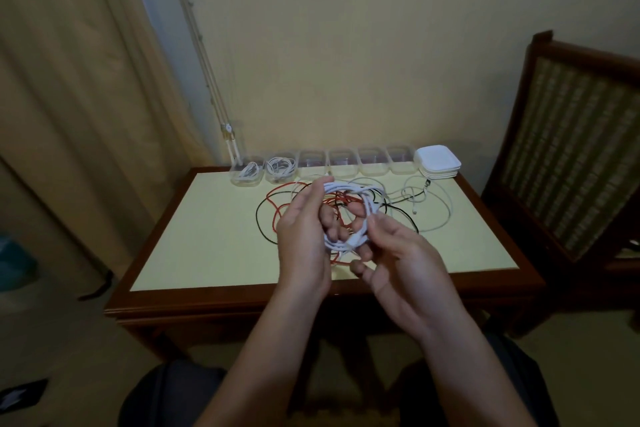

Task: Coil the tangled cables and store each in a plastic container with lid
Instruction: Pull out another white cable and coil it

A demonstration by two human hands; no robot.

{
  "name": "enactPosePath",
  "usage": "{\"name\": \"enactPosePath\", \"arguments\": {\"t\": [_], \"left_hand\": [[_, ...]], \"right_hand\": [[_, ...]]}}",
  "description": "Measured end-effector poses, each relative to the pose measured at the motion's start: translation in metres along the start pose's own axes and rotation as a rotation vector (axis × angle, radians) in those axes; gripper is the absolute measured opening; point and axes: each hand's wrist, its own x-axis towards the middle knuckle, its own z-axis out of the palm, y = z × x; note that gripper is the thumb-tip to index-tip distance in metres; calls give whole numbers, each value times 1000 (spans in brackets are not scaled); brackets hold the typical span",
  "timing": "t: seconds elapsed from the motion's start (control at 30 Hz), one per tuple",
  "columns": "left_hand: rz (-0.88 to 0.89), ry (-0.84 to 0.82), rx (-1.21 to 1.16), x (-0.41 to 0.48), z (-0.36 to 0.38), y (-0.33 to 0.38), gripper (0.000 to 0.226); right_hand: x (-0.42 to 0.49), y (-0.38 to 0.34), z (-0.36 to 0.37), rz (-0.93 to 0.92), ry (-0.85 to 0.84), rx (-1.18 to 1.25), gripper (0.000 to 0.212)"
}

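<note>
A white cable coil [349, 189] hangs in the air above the table, looped around the fingers of my left hand [304, 236]. My right hand [401, 256] pinches the coil's lower right side between thumb and fingers. Under the hands lies a tangle of red cable [275, 218], black cable [259, 222] and another white cable [446, 215]. Along the table's back edge runs a row of clear plastic containers; the two at the left [246, 173] [281, 168] each hold a coiled white cable, and the others [341, 163] look empty. A stack of white lids [438, 159] ends the row at the right.
The small table [194, 246] has a pale yellow top and dark wood rim. A wooden chair [568, 149] with a woven back stands close at the right. Curtains hang at the left, and a wall is behind. My knees show below the table's front edge.
</note>
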Motion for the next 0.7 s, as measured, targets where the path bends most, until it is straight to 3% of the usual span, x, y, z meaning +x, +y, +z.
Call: {"name": "enactPosePath", "arguments": {"t": [0.17,0.3,0.53,0.6,0.7], "left_hand": [[-270,-198,27,8,-10,8,35],[-446,-303,-98,8,-10,12,46],[-343,-233,-75,16,-9,6,34],[-320,-169,-65,19,-9,7,36],[-293,-73,-68,27,-14,14,30]], "right_hand": [[0,-18,-16,51,11,45,35],[-3,-19,-22,20,-65,-222,28],[-1,-14,-29,-259,170,-818,25],[0,-14,-34,-276,135,-1065,28],[-5,-20,-42,-300,-12,-1226,12]]}}
